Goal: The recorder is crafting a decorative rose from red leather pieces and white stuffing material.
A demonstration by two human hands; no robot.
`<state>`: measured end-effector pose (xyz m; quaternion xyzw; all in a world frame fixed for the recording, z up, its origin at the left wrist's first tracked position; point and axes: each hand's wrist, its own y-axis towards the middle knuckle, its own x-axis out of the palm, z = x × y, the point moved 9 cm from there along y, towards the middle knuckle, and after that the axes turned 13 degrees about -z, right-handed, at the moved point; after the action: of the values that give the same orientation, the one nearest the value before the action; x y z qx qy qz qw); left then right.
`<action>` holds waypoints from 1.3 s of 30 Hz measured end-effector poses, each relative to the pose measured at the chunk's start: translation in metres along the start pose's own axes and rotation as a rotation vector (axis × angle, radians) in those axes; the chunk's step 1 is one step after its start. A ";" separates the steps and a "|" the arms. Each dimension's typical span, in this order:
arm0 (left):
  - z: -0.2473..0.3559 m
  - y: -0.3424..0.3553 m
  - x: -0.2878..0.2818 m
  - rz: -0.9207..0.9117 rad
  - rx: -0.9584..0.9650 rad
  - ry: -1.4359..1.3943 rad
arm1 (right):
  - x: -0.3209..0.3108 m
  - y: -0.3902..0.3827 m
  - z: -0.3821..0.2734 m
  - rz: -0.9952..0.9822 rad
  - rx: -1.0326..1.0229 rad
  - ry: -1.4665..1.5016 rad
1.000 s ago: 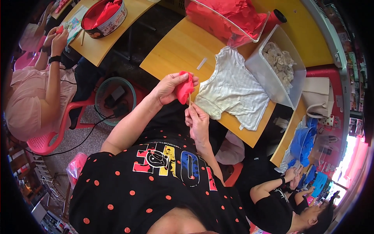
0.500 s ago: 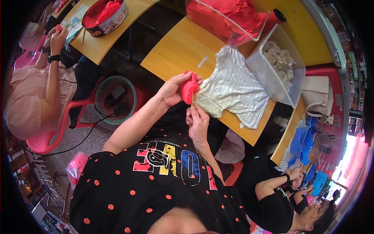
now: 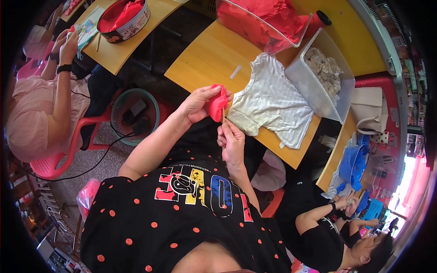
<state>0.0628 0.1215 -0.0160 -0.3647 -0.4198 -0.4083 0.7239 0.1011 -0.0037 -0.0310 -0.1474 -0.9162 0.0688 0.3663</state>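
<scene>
Little has shifted since the earlier frame: both hands remain raised before my chest, and the red cloth piece (image 3: 217, 103) has turned slightly in my grip.

My left hand (image 3: 196, 103) is closed around the red cloth piece, fingers curled over its top, holding it just off the near edge of the yellow table (image 3: 207, 59). My right hand (image 3: 232, 141) sits just below, fingertips pinched on a thin stick (image 3: 223, 120) that reaches up into the cloth. A small white shirt (image 3: 273, 100) lies flat on the table beside the cloth, next to a white bin (image 3: 318, 93) of pale pieces.
</scene>
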 end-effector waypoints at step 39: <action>0.019 0.008 0.009 0.057 -0.099 0.367 | -0.019 0.003 -0.005 0.040 -0.029 -0.045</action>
<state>0.0669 0.1392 -0.0024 -0.3309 -0.2498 -0.4675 0.7807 0.1179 -0.0066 -0.0404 -0.1694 -0.9220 0.0663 0.3419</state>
